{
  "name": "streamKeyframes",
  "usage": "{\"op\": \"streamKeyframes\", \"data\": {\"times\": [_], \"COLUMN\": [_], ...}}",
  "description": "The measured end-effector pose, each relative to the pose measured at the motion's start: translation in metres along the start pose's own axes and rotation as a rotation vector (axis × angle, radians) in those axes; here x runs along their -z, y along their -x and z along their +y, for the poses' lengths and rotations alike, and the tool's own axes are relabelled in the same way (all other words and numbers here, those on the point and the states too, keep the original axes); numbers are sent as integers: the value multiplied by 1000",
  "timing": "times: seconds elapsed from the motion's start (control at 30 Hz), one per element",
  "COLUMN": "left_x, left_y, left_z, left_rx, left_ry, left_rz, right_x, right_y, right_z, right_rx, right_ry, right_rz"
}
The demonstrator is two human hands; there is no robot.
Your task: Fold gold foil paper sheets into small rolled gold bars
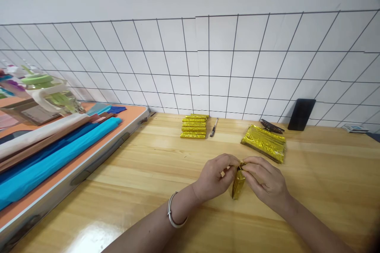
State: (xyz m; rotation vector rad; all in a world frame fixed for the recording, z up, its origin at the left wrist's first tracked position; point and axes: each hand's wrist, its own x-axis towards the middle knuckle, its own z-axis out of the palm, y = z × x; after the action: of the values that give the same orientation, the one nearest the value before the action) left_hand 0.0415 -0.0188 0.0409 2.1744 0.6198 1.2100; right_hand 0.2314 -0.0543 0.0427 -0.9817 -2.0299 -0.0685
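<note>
Between my hands is a narrow folded piece of gold foil (238, 185), its lower end pointing toward me over the wooden table. My left hand (218, 176), with a silver bangle at the wrist, pinches the far end of the foil from the left. From the right, my right hand (265, 180) pinches the same end with thumb and fingers. The exact fold at the fingertips is partly hidden. Just beyond my right hand lies a stack of flat gold foil sheets (264, 143). Farther back on the left, several folded gold foil strips (193, 127) lie in a row.
A pen (213, 127) lies beside the row of strips. A brown hair clip (272, 126) and a black phone-like slab (301, 114) sit near the gridded wall. On the left, a raised orange surface (135, 114) bears rolled coloured paper (59, 160), a box and a green-lidded bottle (50, 91).
</note>
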Motion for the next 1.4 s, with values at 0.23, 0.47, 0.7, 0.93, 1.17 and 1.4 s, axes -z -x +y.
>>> {"op": "streamKeyframes", "data": {"times": [0.23,0.47,0.7,0.93,1.17,1.4], "left_x": [2,6,8,12,11,5], "left_y": [-1,-4,-5,-6,-7,-4], "left_z": [1,0,-3,4,8,0], "left_rx": [52,25,-54,-132,-87,175], "left_ry": [118,154,17,-188,-126,245], "left_rz": [13,-36,-57,-96,-77,-94], "right_x": [0,0,-1,-3,-3,-5], "right_y": [-1,-2,0,1,2,3], "right_z": [-4,-3,-2,-2,-5,-3], "right_rx": [-31,-29,-22,26,15,17], "right_ry": [6,6,30,41,39,35], "right_rz": [14,9,-3,2,-11,-2]}}
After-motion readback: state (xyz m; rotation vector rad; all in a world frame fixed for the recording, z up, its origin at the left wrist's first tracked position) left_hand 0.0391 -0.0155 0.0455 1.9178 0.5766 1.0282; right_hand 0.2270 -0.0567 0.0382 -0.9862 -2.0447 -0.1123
